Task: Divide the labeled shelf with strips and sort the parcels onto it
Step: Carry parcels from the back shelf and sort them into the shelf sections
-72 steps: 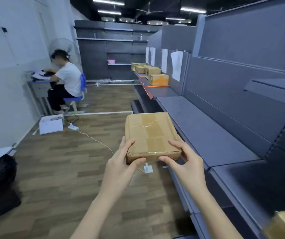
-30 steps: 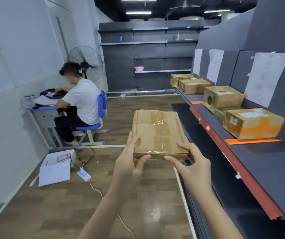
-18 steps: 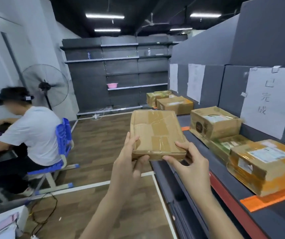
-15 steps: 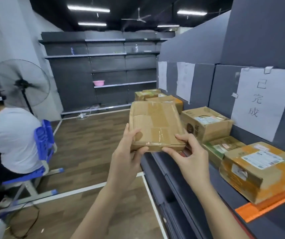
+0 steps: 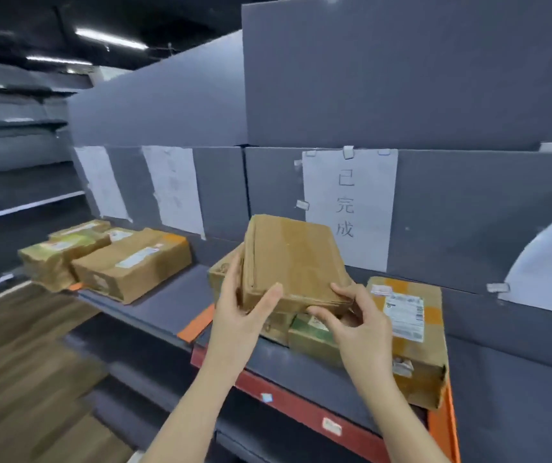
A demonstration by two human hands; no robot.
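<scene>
Far-left parcels (image 5: 107, 259): several taped brown boxes grouped at the left end of the shelf (image 5: 164, 305), beyond an orange strip (image 5: 197, 324); the strip appears to mark the edge of their section.
Paper labels (image 5: 349, 205): white sheets taped to the grey back panel, one above each section; the middle one carries handwritten characters and likely names the section below it.
Left hand (image 5: 239, 320): grips the near-left corner of the held parcel (image 5: 293, 262), thumb up the near face, fingers behind; it bears the weight.
Held parcel: flat brown box, tilted, far edge raised, held above the boxes of the middle section, not yet resting on them.
Right hand (image 5: 359, 327): pinches the near-right lower edge between thumb and curled fingers, steadying the tilt.
Right parcel (image 5: 408, 335): larger box with a shipping label, just right of the hands.
Judgement: parcel is about to be set down in this section.
</scene>
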